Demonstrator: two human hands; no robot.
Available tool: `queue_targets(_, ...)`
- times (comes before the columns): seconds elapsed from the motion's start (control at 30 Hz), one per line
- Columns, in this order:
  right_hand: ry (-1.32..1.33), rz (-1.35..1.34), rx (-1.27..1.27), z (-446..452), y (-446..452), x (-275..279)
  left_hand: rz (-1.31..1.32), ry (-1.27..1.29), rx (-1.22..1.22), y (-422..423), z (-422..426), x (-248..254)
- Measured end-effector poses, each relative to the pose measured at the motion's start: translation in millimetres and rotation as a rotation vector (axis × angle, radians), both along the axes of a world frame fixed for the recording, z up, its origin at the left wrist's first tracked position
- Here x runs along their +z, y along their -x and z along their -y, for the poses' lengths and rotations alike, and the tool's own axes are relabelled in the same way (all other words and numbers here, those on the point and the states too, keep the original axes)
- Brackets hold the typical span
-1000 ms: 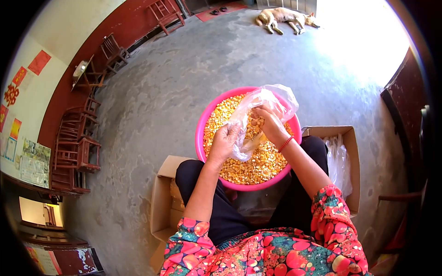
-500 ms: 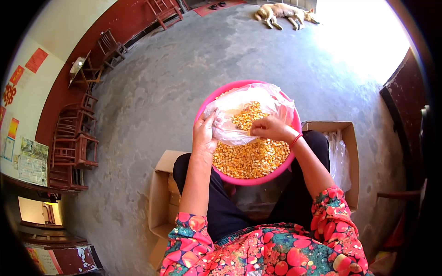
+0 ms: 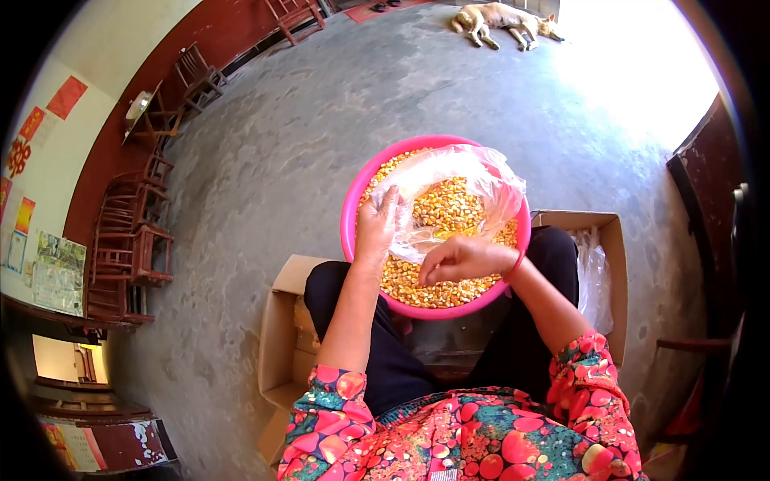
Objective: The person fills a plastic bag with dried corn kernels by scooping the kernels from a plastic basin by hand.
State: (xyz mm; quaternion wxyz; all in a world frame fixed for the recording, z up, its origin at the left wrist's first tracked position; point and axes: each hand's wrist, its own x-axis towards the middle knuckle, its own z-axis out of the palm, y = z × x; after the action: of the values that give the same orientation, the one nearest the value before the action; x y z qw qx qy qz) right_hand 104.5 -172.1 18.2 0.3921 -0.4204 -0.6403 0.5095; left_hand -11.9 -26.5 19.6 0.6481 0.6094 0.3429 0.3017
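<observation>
Clear, crinkled plastic bag (image 3: 503, 192).

The left hand (image 3: 377, 227) grips the near-left edge of a clear plastic bag (image 3: 499, 192), its open mouth showing corn kernels (image 3: 449, 205) inside. The right hand (image 3: 467, 260), fingers curled, is over the near part of the pink basin (image 3: 350, 227), which also holds loose kernels. An open cardboard box (image 3: 616, 272) stands at right.
</observation>
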Motion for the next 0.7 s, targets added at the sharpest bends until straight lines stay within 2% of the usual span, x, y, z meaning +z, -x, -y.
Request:
queue_targets(0.07, -0.229, 0.312, -0.115, -2.4, 15.8, -23.1, -0.003, -0.005, -0.016, 0.0, 0.7, -0.3)
queue_targets(0.1, -0.297, 0.573, -0.247, -0.3, 19.3, -30.3, 0.015, -0.032, -0.025, -0.8, 0.4, -2.4)
queue_targets(0.13, -0.294, 0.571, -0.250, 0.6, 23.5, -37.0, 0.033, -0.056, -0.036, -1.1, 0.4, -4.8)
queue_targets(0.2, -0.179, 0.847, -0.382, -1.7, 30.1, -43.9, 0.010, -0.074, -0.046, -1.1, -2.8, -9.1)
queue_targets(0.47, -0.221, 0.967, -0.320, 1.3, 40.2, -52.8, -0.157, -0.227, -0.151, -3.5, 3.2, -17.4)
queue_targets(0.53, -0.235, 0.986, -0.252, -1.8, 39.5, -61.0, -0.328, -0.410, -0.216, -2.6, 1.9, -22.2)
queue_targets(0.57, -0.236, 0.986, -0.252, -3.8, 39.4, -63.9, -0.316, -0.421, -0.203, -3.0, 1.1, -24.8)
queue_targets(0.63, -0.050, 1.049, -0.231, -8.7, 40.1, -64.9, -0.316, -0.387, -0.172, -3.0, 1.4, -19.2)
queue_targets(0.67, -0.049, 1.048, -0.232, -10.2, 37.0, -71.4, -0.315, -0.354, -0.141, -2.7, 0.8, -17.2)
queue_targets(0.7, -0.113, 0.799, -0.304, -11.9, 33.2, -73.0, -0.316, -0.354, -0.142, -2.3, -1.3, -17.9)
